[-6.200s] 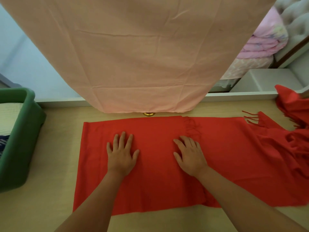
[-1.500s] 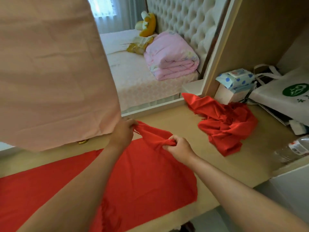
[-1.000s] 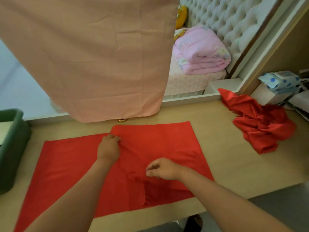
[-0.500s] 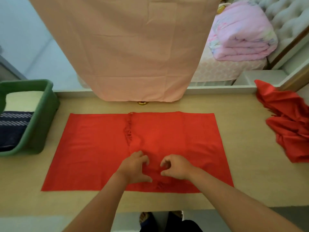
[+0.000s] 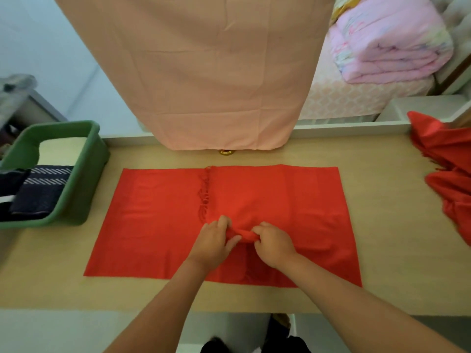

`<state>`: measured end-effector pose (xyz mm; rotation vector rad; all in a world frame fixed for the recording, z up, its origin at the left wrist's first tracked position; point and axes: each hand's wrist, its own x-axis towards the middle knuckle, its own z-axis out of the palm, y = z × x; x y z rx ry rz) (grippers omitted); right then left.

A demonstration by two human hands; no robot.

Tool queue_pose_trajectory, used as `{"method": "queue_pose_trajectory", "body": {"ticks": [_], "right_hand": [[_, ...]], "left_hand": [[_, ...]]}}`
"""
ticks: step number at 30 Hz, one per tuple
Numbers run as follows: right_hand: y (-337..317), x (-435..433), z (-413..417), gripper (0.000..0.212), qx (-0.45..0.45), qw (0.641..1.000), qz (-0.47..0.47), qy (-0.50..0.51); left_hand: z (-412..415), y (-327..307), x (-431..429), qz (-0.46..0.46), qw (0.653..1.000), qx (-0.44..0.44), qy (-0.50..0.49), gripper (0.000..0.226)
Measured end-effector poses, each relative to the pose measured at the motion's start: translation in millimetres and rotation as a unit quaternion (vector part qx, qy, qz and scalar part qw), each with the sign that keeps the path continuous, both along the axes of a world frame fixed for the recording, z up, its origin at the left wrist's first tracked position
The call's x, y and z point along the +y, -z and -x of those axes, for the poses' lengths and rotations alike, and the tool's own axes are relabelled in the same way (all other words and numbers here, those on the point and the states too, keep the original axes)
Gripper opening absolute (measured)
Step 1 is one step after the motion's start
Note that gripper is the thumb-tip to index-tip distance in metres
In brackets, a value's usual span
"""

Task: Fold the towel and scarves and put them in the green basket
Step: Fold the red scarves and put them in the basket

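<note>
Two bare forearms reach in from the near edge over the table (image 5: 395, 238). The left hand (image 5: 212, 240) and the right hand (image 5: 274, 244) sit close together on the near middle of the scarf (image 5: 158, 220). Both pinch the same small raised ridge of red cloth that bridges the gap between them. The left has thumb and curled fingers on its left end, and the right has fingers curled round its right end. The rest of the scarf lies flat on the table as a wide rectangle, its near edge close to the table's near edge. A fringe (image 5: 205, 197) runs from the far edge down to the left hand, where the right-hand layer lies folded over the left part.

To the left, apart from the scarf, the basket (image 5: 86, 174) stands on the table's left end. A folded dark cloth (image 5: 38, 194) with pale stripes lies inside it. At the right edge a red heap (image 5: 451, 179) of crumpled cloth with tassels lies on the table, also apart from the scarf.

Beyond the scarf's far edge a small gold knob (image 5: 226, 152) shows just under the hem of a peach sheet (image 5: 204, 72) that hangs over the middle of the view. Farther back on the right a folded pink quilt (image 5: 390, 44) rests on a bed
</note>
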<state>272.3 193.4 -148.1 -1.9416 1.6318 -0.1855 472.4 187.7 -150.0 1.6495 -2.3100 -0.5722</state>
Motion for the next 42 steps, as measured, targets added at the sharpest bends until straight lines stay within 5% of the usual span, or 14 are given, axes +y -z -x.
{"method": "queue_pose_trajectory", "body": {"ticks": [4,10,14,19,22,30,42], "right_hand": [[-13,-1,9,0.044,0.025,1.0,0.01,0.004],[-20,19,-2,0.052,0.078,0.997,-0.006,-0.023],[-21,39,-14,0.049,0.155,0.985,-0.033,-0.067],[-17,57,-24,0.043,0.139,0.978,-0.155,-0.013],[-16,55,-29,0.042,0.128,0.979,-0.156,0.019],[-15,-1,-31,0.039,0.128,0.988,-0.088,0.026],[17,-113,35,0.067,0.173,0.977,-0.099,0.074]], "left_hand": [[-24,-11,-18,-0.012,0.994,-0.074,0.075,0.048],[-80,-12,-16,0.073,0.98,-0.105,0.152,0.03],[-103,-6,-3,-0.056,0.977,-0.072,0.193,0.032],[-114,-1,17,-0.212,0.929,-0.229,0.197,0.034],[-113,-7,20,-0.218,0.93,-0.249,0.158,0.03],[-107,-4,-43,-0.149,0.987,-0.051,0.021,0.027],[-45,11,-145,-0.135,0.977,-0.156,0.054,0.061]]}}
